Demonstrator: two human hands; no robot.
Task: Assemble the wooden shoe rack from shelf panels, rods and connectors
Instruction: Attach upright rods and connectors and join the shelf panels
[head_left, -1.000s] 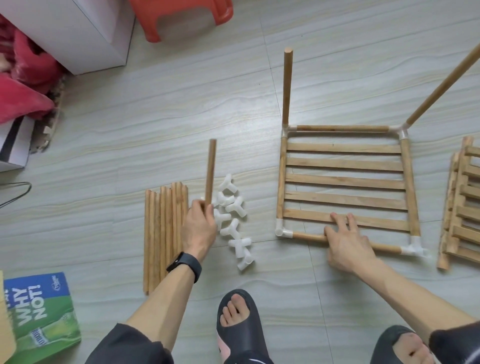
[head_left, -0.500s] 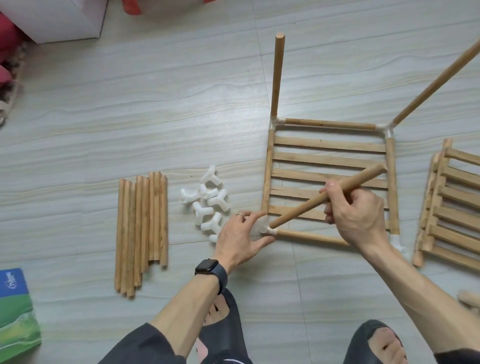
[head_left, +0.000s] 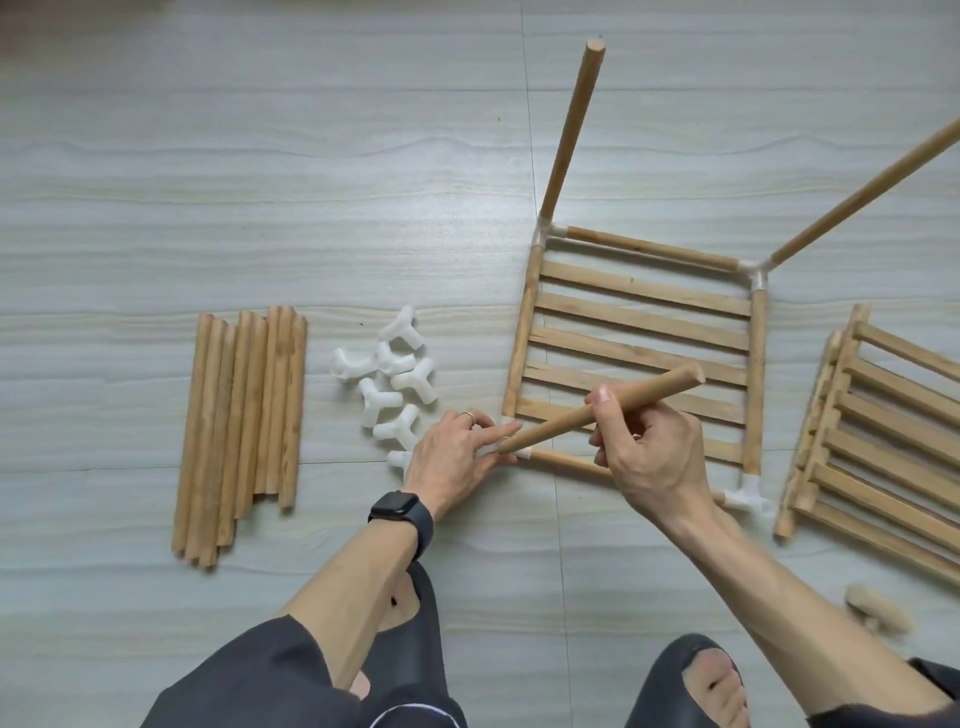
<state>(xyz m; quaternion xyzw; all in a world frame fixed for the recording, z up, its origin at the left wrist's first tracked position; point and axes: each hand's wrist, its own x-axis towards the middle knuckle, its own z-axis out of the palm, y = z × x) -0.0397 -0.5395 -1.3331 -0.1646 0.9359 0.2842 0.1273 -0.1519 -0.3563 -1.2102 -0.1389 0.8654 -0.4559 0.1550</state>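
Observation:
A slatted shelf panel (head_left: 639, 338) lies flat on the floor, framed by rods and white corner connectors. Two rods (head_left: 569, 130) stand up from its far corners. My right hand (head_left: 649, 452) grips a loose wooden rod (head_left: 654, 392) whose lower end sits at the near-left corner connector (head_left: 522, 453). My left hand (head_left: 457, 454) rests on the floor beside that connector, its fingers straight and touching it. The near-right connector (head_left: 750, 499) has no upright in it.
A bundle of several spare rods (head_left: 241, 426) lies at the left, a heap of white connectors (head_left: 392, 387) beside it. More slatted panels (head_left: 883, 441) are stacked at the right. My feet in dark slippers (head_left: 685, 680) are at the bottom edge.
The left hand lifted a rod from the pile and the right hand took it. The rod's lower end now meets the near-left connector, steadied by the left hand.

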